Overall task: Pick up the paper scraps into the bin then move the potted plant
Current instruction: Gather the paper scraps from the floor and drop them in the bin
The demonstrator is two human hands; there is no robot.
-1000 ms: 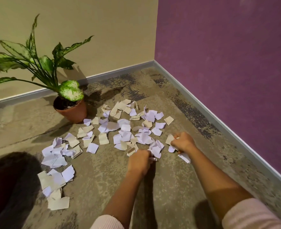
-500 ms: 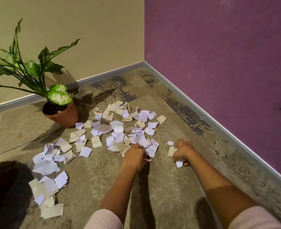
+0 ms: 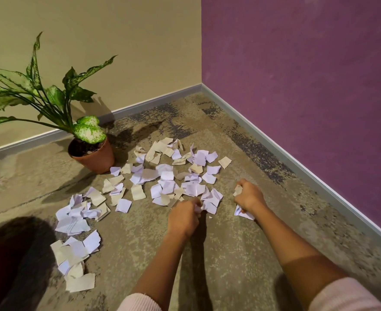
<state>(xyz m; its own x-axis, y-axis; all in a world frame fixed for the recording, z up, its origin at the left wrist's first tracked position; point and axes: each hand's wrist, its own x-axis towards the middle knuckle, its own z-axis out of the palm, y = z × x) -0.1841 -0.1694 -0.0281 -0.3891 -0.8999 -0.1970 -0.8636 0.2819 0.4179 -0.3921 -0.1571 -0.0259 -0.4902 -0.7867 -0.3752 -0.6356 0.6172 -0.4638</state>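
Paper scraps lie scattered across the carpet, from centre to near left. At their near edge the left hand pinches a white scrap with curled fingers. To its right, the right hand grips a bunch of scraps in a fist. The potted plant stands far left, beside the scraps.

The right hand has gathered the loose scraps beside it into its fist; the left hand now pinches a white scrap.
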